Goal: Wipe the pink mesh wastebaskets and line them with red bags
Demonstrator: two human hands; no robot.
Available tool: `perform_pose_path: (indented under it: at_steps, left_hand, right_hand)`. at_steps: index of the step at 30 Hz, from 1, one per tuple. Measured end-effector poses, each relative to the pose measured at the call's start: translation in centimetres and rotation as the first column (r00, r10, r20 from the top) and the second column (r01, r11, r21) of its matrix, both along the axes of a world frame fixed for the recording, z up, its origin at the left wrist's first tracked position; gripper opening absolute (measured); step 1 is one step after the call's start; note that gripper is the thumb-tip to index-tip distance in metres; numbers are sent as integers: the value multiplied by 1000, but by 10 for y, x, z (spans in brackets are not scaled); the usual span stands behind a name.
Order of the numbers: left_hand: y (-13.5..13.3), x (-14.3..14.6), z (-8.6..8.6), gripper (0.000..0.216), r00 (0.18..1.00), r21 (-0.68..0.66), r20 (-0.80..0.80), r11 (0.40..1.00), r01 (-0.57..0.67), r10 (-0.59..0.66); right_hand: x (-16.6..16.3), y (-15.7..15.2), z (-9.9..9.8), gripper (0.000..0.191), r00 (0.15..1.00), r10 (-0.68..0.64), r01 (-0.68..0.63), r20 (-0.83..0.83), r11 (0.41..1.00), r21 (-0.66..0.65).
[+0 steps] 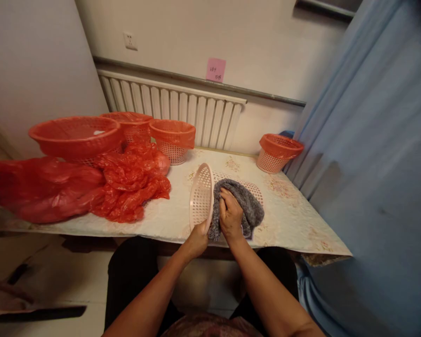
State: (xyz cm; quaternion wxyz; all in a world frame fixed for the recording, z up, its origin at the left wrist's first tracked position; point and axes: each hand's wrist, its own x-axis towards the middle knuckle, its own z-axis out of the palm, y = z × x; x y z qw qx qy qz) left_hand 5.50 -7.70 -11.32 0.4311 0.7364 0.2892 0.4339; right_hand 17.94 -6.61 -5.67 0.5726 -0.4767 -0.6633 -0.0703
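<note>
A pale pink plastic basket point(200, 196) with a lattice wall lies on its side at the table's near edge, its mouth facing left. My left hand point(198, 239) grips the lower part of its rim. A grey cloth point(250, 206) covers much of the basket's outer side. Bunched in my right hand point(230, 214), the cloth is pressed against the basket, with the fingers closed around a fold of it. The basket's far side shows behind the cloth; its underside is hidden.
Baskets lined with red bags, a wide one point(75, 135) and a smaller one point(173, 140), stand at the left. Crumpled red plastic bags point(129, 182) lie before them. Another lined basket point(277, 152) stands at the back right, beside a blue curtain point(365, 164). A radiator point(171, 105) runs behind the table.
</note>
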Motion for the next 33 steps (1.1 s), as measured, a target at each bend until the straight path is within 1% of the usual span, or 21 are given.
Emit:
perform_pose_path:
  at_steps: [2,4,7,9,11,13,15,17,19,22,25,28,30,33]
  left_hand:
    - [-2,-2,-6,36,1000,-6,3,1000,-11,11]
    - [-3,-3,-13,33,999,-33,-12,999,-34,33]
    - [-4,-3,-15,31,999,-59,-21,998,-31,30]
    - [-6,-1,-7,30,1000,-79,-4,997,-20,19]
    - [-7,2,8,31,999,-97,36,995,-19,22]
    - [-6,6,25,36,994,-85,103,996,-13,21]
    - [-4,11,39,43,986,-64,169,998,17,-6]
    - [-2,14,46,47,981,-58,192,997,49,-37]
    - [1,15,45,44,985,-65,171,997,30,-19]
    - [1,12,37,40,994,-86,93,995,-45,53]
    - [-1,10,29,40,997,-87,28,994,-67,70]
    - [-2,9,25,38,996,-93,-1,992,-88,88]
    - [-2,10,23,34,995,-109,-13,989,-104,103]
    - [2,9,18,33,995,-116,-10,988,-101,100]
  right_hand:
    - [1,9,18,30,999,23,-22,29,999,-35]
    - [4,16,31,30,999,15,-12,36,996,-85]
    - [8,17,34,31,998,34,-28,45,992,-120]
    - [10,13,29,32,996,68,-62,56,991,-118]
    - [12,8,22,35,994,90,-82,60,989,-122]
    - [14,4,16,37,992,103,-93,69,986,-136]
    - [16,2,13,38,991,103,-90,84,986,-143]
    - [19,3,11,37,992,82,-66,100,987,-147]
    - [28,8,7,36,993,40,-23,113,989,-148]
    - [54,20,-4,37,991,-46,64,124,987,-146]
    - [89,26,-18,38,976,-198,211,94,966,-151]
    - [119,21,-35,38,936,-350,351,28,926,-141]
    - [127,14,-46,38,909,-416,409,-36,904,-122]
    - [118,0,-61,36,877,-463,451,-127,885,-114]
